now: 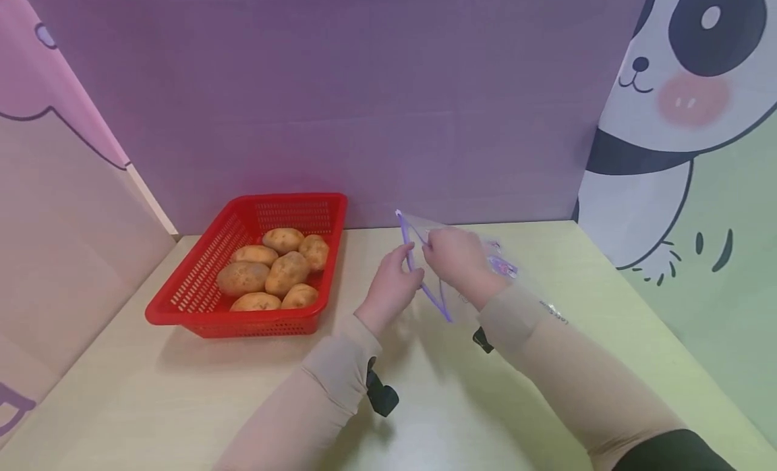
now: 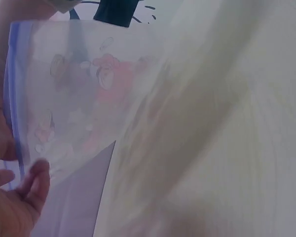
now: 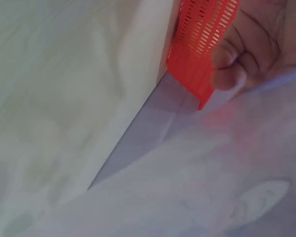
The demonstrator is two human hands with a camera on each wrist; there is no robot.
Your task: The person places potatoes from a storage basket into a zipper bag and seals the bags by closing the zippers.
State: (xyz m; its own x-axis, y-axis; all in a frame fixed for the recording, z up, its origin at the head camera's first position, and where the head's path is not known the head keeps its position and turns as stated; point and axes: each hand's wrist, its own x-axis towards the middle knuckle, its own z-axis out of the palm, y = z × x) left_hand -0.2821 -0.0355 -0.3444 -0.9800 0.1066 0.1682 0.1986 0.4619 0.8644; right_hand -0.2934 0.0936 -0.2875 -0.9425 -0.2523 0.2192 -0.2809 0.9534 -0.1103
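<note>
A clear zip bag [image 1: 473, 309] with purple zip strips and printed figures hangs over the table, its mouth spread apart toward the left. My left hand [image 1: 391, 282] pinches the near-left strip of the mouth. Opposite it, my right hand [image 1: 461, 258] grips the other strip, with curled fingers at the edge. In the left wrist view the bag's printed side [image 2: 79, 98] stretches beyond the left fingers [image 2: 37, 185]. The right wrist view has the right hand [image 3: 251, 54] at the bag's edge, with the film [image 3: 187, 197] below it.
A red perforated plastic basket [image 1: 209, 317] with several potatoes [image 1: 286, 274] stands left of the hands on the pale wooden table [image 1: 243, 390]. Behind the table hangs a purple cloth [image 1: 388, 106]. A panda-printed panel [image 1: 655, 133] rises at the right.
</note>
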